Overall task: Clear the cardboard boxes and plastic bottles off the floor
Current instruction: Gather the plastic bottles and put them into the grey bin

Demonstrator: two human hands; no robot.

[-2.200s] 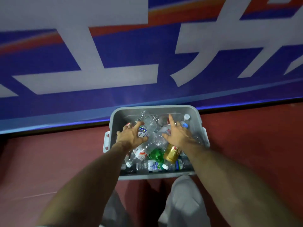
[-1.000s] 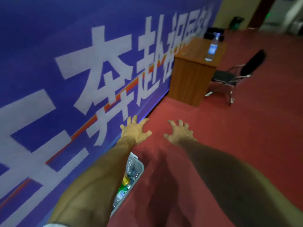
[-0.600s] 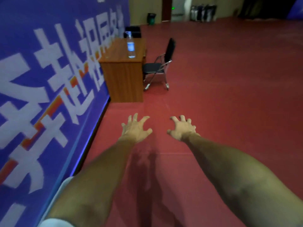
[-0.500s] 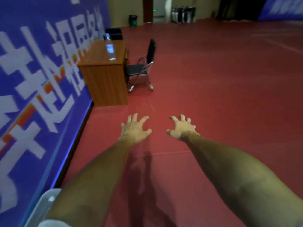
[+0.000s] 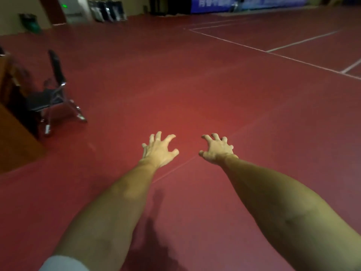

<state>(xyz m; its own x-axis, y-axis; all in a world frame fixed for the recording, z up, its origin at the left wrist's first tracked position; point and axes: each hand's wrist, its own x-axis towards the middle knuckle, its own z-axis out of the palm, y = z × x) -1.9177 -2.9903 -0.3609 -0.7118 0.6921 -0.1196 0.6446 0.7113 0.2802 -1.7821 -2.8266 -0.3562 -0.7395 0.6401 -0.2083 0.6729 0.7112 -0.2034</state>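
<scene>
View swung right; chair (image 5: 51, 95) now far left. Left hand (image 5: 158, 151), right hand (image 5: 217, 151) splayed, empty, over floor (image 5: 195, 85).

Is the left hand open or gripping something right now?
Open: the left hand has spread, slightly bent fingers and holds nothing.

One wide-angle camera, worn on the head, faces forward and down along the person's outstretched arms (image 5: 109, 208). The fingers (image 5: 158, 136) sit mid-frame, close to the lens. Red floor (image 5: 195, 85) stretches beyond them, and a chair (image 5: 46, 99) stands far to their left.
</scene>
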